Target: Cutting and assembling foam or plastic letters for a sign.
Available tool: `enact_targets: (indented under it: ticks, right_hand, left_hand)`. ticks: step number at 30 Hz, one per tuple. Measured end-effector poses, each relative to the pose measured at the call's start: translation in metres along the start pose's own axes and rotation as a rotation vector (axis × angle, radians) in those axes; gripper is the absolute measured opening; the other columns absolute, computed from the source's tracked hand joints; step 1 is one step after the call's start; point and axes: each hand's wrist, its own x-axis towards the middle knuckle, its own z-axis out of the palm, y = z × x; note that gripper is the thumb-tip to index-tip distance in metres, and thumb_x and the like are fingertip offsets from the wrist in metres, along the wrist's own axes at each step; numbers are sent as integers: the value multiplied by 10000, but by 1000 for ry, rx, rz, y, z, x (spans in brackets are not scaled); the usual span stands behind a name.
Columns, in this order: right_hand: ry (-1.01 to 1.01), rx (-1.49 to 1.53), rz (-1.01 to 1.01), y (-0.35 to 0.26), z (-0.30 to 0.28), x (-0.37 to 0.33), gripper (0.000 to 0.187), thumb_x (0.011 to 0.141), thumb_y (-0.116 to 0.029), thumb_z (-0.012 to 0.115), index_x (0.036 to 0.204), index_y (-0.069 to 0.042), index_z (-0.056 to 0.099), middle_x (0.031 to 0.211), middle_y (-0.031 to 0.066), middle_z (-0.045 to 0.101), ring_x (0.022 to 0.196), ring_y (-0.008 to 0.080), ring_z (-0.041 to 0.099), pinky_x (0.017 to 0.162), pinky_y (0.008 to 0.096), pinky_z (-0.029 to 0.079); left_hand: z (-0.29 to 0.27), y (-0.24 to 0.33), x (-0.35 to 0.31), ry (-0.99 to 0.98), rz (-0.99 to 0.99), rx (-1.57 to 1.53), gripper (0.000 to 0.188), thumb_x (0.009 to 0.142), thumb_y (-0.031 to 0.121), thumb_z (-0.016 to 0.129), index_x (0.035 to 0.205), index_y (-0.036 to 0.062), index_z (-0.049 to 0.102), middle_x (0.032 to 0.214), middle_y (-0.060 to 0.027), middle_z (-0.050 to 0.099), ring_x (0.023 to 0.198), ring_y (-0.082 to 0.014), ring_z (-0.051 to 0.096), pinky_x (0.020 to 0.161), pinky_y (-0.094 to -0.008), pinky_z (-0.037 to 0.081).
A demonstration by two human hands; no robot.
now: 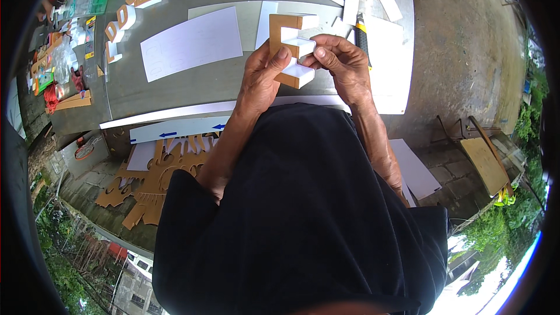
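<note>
A block letter (287,35) with a brown face and white side walls is held up over the grey table (175,90). My left hand (262,79) grips its lower part, thumb pressed on the brown face. My right hand (344,64) pinches a white side strip at the letter's middle arm. Both forearms rise from my dark shirt at the lower centre.
A white sheet (192,44) lies left of the hands. A utility knife (361,35) and white offcuts (344,0) lie at the right. Finished brown-and-white letters (125,14) stand at the far left. Brown cut-out shapes (151,181) lie below the table edge.
</note>
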Motion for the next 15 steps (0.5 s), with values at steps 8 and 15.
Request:
enact_targets:
  ticks: [8, 15]
  right_hand:
    - [13, -119, -85, 3, -5, -1, 254, 899, -20, 720, 1147, 27, 687, 910, 166, 753, 850, 218, 749, 758, 328, 616]
    - [-45, -118, -100, 2, -12, 1, 226, 904, -20, 714, 1123, 28, 696, 925, 167, 751, 841, 230, 749, 755, 340, 621]
  left_hand:
    - [8, -1, 1, 37, 5, 34, 443, 1027, 296, 615, 1348, -5, 561, 1181, -90, 659, 1109, -151, 620, 979, -338, 488]
    - [9, 2, 0, 27, 21, 146, 445, 1023, 336, 620, 1324, 11, 579, 1160, -81, 659, 1076, -150, 611, 960, -319, 473]
